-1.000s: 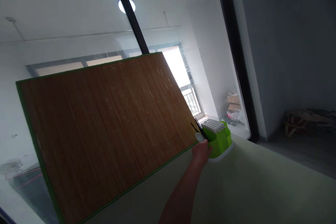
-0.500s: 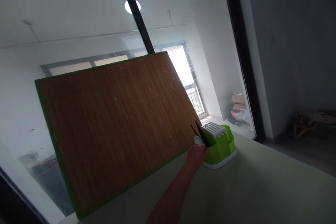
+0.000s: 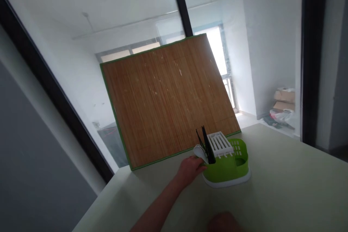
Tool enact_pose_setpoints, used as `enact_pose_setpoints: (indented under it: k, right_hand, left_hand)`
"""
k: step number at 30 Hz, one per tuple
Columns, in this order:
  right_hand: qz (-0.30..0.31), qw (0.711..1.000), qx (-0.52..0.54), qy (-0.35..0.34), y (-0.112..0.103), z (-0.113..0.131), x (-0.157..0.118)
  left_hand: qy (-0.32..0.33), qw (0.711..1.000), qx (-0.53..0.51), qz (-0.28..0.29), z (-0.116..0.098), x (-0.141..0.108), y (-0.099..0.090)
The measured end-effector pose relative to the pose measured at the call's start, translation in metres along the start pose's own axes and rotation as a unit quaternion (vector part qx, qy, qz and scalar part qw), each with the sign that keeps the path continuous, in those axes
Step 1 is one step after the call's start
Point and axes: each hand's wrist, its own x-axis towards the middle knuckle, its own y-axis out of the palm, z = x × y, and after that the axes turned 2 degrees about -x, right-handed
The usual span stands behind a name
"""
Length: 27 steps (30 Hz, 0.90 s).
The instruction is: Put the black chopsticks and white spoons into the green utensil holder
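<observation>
My left hand (image 3: pixel 189 171) reaches in from the bottom and is closed on the left end of a green plastic utensil holder (image 3: pixel 224 172) with a white base. Its fingertips lie at the holder's rim. In the left compartment stand white spoons (image 3: pixel 200 153) and thin black utensils, perhaps chopsticks (image 3: pixel 208 146), leaning left. A white slotted knife-block top (image 3: pixel 220 143) covers the middle, and the right compartment has a perforated back wall. My right hand (image 3: pixel 224 222) shows only in part at the bottom edge, blurred and apart from the holder; its fingers cannot be made out.
A brown bamboo mat or board (image 3: pixel 168 105) with green edging leans upright against the glass behind the holder. All of this is on a pale table (image 3: pixel 285 188). Dark window frames (image 3: pixel 314 61) flank the glass. Boxes (image 3: pixel 284 96) and bags lie beyond it.
The view has swung left and drawn back. The holder, with my left hand still at its left end, now sits farther from the board's right corner. My right hand has entered at the bottom.
</observation>
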Motion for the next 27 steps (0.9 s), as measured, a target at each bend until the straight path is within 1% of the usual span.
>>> enact_pose_setpoints:
  k: [3, 6, 9, 13, 14, 16, 19, 20, 21, 22, 24, 26, 27]
  right_hand:
    - [0.006, 1.000, -0.029, -0.004, 0.010, -0.008, 0.009]
    - [-0.008, 0.999, -0.053, -0.002, 0.018, -0.012, 0.010]
    - [-0.033, 0.996, -0.082, -0.020, 0.023, -0.015, 0.006]
    - [-0.048, 0.988, -0.137, -0.050, 0.028, -0.022, 0.004]
    - [-0.047, 0.987, -0.146, -0.052, 0.029, -0.023, 0.005]
    - [-0.044, 0.985, -0.158, -0.053, 0.030, -0.025, 0.006]
    - [-0.039, 0.984, -0.167, -0.053, 0.030, -0.025, 0.007]
    - [-0.038, 0.984, -0.167, -0.054, 0.030, -0.025, 0.007]
    - [-0.039, 0.984, -0.166, -0.055, 0.030, -0.024, 0.007]
    - [-0.041, 0.984, -0.166, -0.055, 0.030, -0.024, 0.006]
    - [-0.046, 0.984, -0.163, -0.052, 0.030, -0.023, 0.006]
    - [-0.045, 0.985, -0.160, -0.048, 0.029, -0.022, 0.005]
    - [-0.043, 0.985, -0.159, -0.048, 0.029, -0.022, 0.005]
  left_hand:
    - [-0.013, 1.000, 0.000, -0.010, 0.015, -0.027, -0.001]
    - [-0.028, 0.999, -0.014, -0.013, 0.024, -0.045, -0.001]
    - [-0.034, 0.999, -0.018, -0.021, 0.027, -0.055, 0.000]
    - [-0.043, 0.996, -0.046, -0.055, 0.022, -0.061, 0.000]
    - [-0.055, 0.994, -0.063, -0.071, 0.022, -0.062, -0.001]
    - [-0.101, 0.981, -0.111, -0.120, 0.022, -0.061, -0.003]
    - [-0.176, 0.945, -0.172, -0.216, 0.029, -0.053, -0.005]
    - [-0.192, 0.935, -0.182, -0.238, 0.034, -0.050, -0.005]
    - [-0.205, 0.928, -0.189, -0.247, 0.038, -0.045, -0.005]
    - [-0.214, 0.926, -0.195, -0.243, 0.042, -0.041, -0.004]
    - [-0.225, 0.930, -0.205, -0.205, 0.049, -0.033, -0.001]
    - [-0.224, 0.937, -0.211, -0.165, 0.051, -0.026, 0.002]
    - [-0.221, 0.939, -0.210, -0.157, 0.050, -0.024, 0.004]
